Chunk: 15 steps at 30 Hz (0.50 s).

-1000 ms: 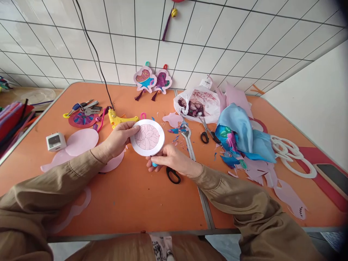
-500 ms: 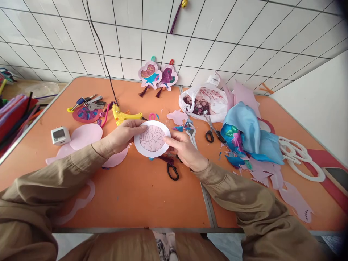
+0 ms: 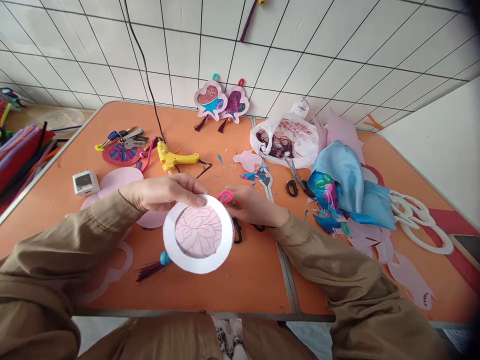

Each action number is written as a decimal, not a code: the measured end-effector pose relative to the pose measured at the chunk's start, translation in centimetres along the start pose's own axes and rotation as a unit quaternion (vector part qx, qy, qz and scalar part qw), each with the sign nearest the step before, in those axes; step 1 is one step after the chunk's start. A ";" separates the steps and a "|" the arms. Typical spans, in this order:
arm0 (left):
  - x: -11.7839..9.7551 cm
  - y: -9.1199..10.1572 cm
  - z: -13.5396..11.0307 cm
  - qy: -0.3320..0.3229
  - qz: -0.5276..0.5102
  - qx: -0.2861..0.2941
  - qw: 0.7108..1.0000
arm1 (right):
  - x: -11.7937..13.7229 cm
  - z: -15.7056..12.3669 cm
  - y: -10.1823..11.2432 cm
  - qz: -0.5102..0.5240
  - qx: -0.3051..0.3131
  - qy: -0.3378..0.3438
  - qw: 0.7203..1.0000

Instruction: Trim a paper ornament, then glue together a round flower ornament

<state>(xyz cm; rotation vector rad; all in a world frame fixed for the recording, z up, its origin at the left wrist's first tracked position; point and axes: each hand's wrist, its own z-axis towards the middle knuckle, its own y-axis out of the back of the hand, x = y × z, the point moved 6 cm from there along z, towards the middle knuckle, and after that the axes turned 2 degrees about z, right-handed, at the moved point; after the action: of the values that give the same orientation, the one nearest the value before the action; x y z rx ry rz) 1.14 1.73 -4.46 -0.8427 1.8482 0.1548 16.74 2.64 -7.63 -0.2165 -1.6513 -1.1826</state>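
Observation:
My left hand [image 3: 170, 192] pinches the upper edge of a round paper pendant [image 3: 170, 230], thumb in front. The pendant has a white ring around a pink disc with a line-drawn flower. A pink loop [image 3: 225, 196] sticks out at its upper right, beside the fingers of my right hand [image 3: 255, 206]. That hand is closed at the pendant's right edge, its fingertips partly hidden. At the pendant's lower left shows a blue bead [image 3: 164, 258] with a dark purple tassel [image 3: 148, 270]. Black scissor handles [image 3: 237, 231] lie partly covered behind it.
A yellow glue gun [image 3: 174, 159] with its cord lies beyond my left hand. Keys [image 3: 131, 142], a white charger [image 3: 84, 183], a plastic bag [image 3: 300, 142], more scissors [image 3: 292, 187], blue satin [image 3: 337, 170] and pink scraps [image 3: 408, 280] are spread around. Two finished-looking pendants [image 3: 221, 102] lean against the wall.
The pendant has come lower and closer to me and turned. Its pink loop now shows at the upper right and its tassel at the lower left. My right thumb has left its front face.

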 end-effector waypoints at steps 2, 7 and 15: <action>1.5 0.3 1.5 -0.003 0.003 -0.015 1.000 | -0.2 0.0 1.0 -0.044 0.016 0.010 0.999; 4.6 2.6 3.9 -0.014 -0.013 -0.154 0.988 | -1.7 -0.2 3.8 -0.225 -0.013 -0.023 0.974; 4.4 2.6 3.9 -0.043 -0.034 -0.227 0.972 | -0.5 -0.3 2.6 0.026 -0.062 -0.087 0.994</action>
<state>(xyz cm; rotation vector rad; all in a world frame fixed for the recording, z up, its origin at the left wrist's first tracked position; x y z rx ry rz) 1.61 3.42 -10.60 -1.1915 1.7232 0.5774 18.82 3.91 -6.56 -0.4500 -1.7122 -1.2572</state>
